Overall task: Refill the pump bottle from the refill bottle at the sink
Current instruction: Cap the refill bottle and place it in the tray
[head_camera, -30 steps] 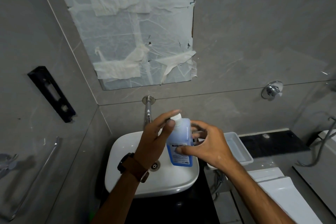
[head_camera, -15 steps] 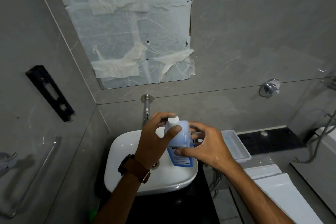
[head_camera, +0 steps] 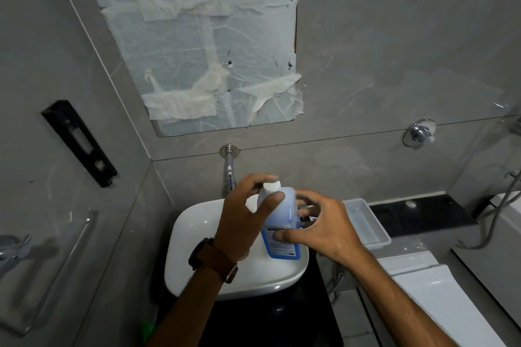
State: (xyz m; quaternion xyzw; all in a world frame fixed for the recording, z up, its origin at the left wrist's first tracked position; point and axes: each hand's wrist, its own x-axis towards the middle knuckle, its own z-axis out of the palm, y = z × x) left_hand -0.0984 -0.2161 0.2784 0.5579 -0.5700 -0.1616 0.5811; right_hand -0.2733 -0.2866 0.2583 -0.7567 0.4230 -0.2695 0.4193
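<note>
White basin sits on black counter. Blue bottle stands on basin's right rim, under both gripping hands. Clear tray just right.

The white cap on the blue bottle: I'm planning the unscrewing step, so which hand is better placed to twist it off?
The left hand: its fingers curl around the white cap. The right hand steadies the blue bottle lower down, over the sink.

path: sink left basin open — block: faucet behind bottle
</note>
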